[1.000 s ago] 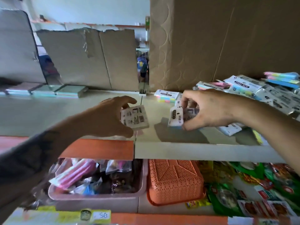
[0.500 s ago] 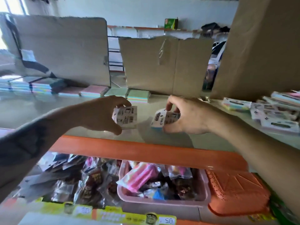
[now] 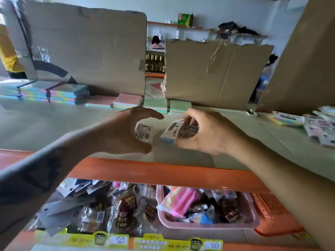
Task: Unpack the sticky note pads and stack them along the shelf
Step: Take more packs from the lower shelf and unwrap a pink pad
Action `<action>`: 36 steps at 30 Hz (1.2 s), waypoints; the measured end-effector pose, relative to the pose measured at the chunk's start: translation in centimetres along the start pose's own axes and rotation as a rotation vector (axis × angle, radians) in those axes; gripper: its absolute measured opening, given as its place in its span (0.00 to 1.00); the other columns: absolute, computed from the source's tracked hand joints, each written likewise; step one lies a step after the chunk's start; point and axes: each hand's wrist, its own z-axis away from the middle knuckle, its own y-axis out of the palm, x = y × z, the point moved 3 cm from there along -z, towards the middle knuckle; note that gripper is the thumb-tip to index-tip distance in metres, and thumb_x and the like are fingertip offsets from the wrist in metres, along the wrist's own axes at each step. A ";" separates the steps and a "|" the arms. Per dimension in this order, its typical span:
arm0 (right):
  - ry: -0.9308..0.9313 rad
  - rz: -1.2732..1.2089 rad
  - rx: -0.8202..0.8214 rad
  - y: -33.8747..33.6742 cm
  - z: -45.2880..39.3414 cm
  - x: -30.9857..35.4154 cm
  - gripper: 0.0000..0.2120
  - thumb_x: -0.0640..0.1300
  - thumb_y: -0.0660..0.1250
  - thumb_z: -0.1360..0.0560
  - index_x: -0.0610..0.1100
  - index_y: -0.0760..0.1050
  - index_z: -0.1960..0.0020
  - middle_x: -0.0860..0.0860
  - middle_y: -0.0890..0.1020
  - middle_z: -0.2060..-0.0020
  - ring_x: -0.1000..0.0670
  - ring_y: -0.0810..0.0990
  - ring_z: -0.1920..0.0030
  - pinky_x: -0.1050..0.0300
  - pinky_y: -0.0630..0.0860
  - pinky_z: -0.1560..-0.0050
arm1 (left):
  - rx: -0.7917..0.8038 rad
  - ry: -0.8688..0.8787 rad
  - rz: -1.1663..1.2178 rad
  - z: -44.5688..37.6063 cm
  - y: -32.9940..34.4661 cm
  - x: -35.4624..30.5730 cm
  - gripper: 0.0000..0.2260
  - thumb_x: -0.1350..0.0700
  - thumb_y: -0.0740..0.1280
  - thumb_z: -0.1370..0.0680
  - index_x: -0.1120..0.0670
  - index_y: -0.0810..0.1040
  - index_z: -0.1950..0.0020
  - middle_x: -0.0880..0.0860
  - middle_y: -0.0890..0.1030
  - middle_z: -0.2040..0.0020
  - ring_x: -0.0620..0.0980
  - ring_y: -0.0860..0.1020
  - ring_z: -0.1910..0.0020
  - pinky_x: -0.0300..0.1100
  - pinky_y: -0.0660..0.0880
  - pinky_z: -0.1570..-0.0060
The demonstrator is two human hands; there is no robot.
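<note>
Centrally, both forearms reach over shelf (image 3: 54, 124). Left hand (image 3: 125, 131) curled, fingers gripping pack (image 3: 145, 133); right hand (image 3: 204, 133) pinching second pack (image 3: 172, 132) alongside.

Over the last second both hands carried their wrapped pads leftward along the shelf (image 3: 54, 124), toward nine o'clock. The left hand (image 3: 123, 131) and its pad (image 3: 145, 133) drew close to the right hand (image 3: 204, 133) and its pad (image 3: 174, 131), narrowing the gap between them.
</note>
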 end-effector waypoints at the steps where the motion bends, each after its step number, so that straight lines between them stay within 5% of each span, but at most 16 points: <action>1: 0.002 -0.019 -0.009 -0.1 0.0 0.2 0.28 0.72 0.69 0.44 0.55 0.71 0.53 0.58 0.80 0.57 0.52 0.79 0.56 0.50 0.79 0.53 | -0.043 0.026 0.016 0.0 0.3 -0.4 0.32 0.50 0.80 0.34 0.36 0.75 0.32 0.35 0.76 0.37 0.36 0.74 0.41 0.27 0.67 0.41; 7: 0.032 -0.066 -0.090 -1.1 0.5 0.2 0.30 0.75 0.66 0.44 0.51 0.75 0.59 0.55 0.81 0.64 0.50 0.78 0.63 0.54 0.74 0.63 | -0.356 0.200 -0.045 -0.2 1.4 -3.8 0.10 0.47 0.73 0.30 0.44 0.86 0.49 0.42 0.86 0.51 0.46 0.83 0.52 0.46 0.79 0.48; 11: -0.033 -0.280 -0.172 -1.6 0.9 -0.5 0.23 0.69 0.71 0.32 0.48 0.80 0.60 0.52 0.82 0.66 0.54 0.78 0.66 0.55 0.73 0.61 | -0.377 0.111 0.049 -0.7 1.8 -3.6 0.02 0.51 0.75 0.24 0.45 0.86 0.52 0.36 0.83 0.60 0.39 0.81 0.61 0.37 0.74 0.59; 14: -0.097 -0.540 -0.256 -1.3 0.4 -1.5 0.16 0.61 0.74 0.32 0.50 0.82 0.54 0.53 0.84 0.60 0.53 0.81 0.61 0.56 0.75 0.58 | -0.349 -0.014 0.335 -1.3 1.9 -2.4 0.00 0.56 0.75 0.23 0.51 0.86 0.54 0.38 0.83 0.66 0.35 0.76 0.72 0.33 0.74 0.67; 19: -0.181 -0.803 -0.392 0.1 -0.3 -2.1 0.10 0.36 0.75 0.26 0.48 0.80 0.49 0.54 0.86 0.59 0.58 0.76 0.64 0.70 0.69 0.61 | -0.264 -0.084 0.674 -1.4 2.3 -1.9 0.04 0.62 0.74 0.23 0.62 0.85 0.54 0.53 0.77 0.69 0.51 0.71 0.71 0.41 0.70 0.70; 24: -0.203 -0.830 -0.440 0.4 -0.5 -1.9 0.10 0.36 0.74 0.24 0.47 0.79 0.47 0.54 0.85 0.57 0.61 0.73 0.66 0.69 0.68 0.60 | -0.233 -0.069 0.698 -1.7 2.4 -1.5 0.04 0.64 0.71 0.21 0.65 0.83 0.54 0.46 0.76 0.74 0.45 0.67 0.76 0.34 0.66 0.75; 28: -0.178 -0.851 -0.376 0.1 -0.4 -1.9 0.13 0.38 0.74 0.27 0.51 0.79 0.46 0.50 0.86 0.56 0.59 0.75 0.64 0.64 0.70 0.59 | -0.199 -0.051 0.698 -1.9 2.7 -1.7 0.04 0.64 0.69 0.20 0.63 0.83 0.50 0.44 0.78 0.73 0.42 0.68 0.76 0.32 0.66 0.74; 30: -0.150 -0.875 -0.311 0.1 -0.5 -2.0 0.13 0.42 0.71 0.30 0.53 0.80 0.47 0.48 0.85 0.57 0.53 0.77 0.62 0.58 0.73 0.60 | -0.214 -0.008 0.735 -1.7 2.4 -2.2 0.02 0.61 0.72 0.21 0.60 0.83 0.50 0.51 0.81 0.69 0.46 0.72 0.72 0.35 0.69 0.72; 34: -0.129 -1.072 -0.228 0.0 -0.2 -1.6 0.12 0.39 0.69 0.32 0.44 0.78 0.49 0.46 0.84 0.57 0.46 0.84 0.65 0.52 0.78 0.64 | -0.306 0.012 0.889 -1.5 1.6 -2.2 0.11 0.54 0.77 0.26 0.55 0.83 0.46 0.62 0.86 0.52 0.55 0.80 0.54 0.48 0.75 0.53; 36: -0.118 -1.233 -0.160 0.1 0.0 -1.4 0.14 0.37 0.69 0.32 0.40 0.74 0.47 0.41 0.85 0.51 0.37 0.87 0.59 0.46 0.81 0.60 | -0.270 0.023 0.805 -1.5 1.6 -2.6 0.15 0.51 0.75 0.26 0.59 0.83 0.44 0.62 0.86 0.50 0.53 0.79 0.55 0.50 0.72 0.53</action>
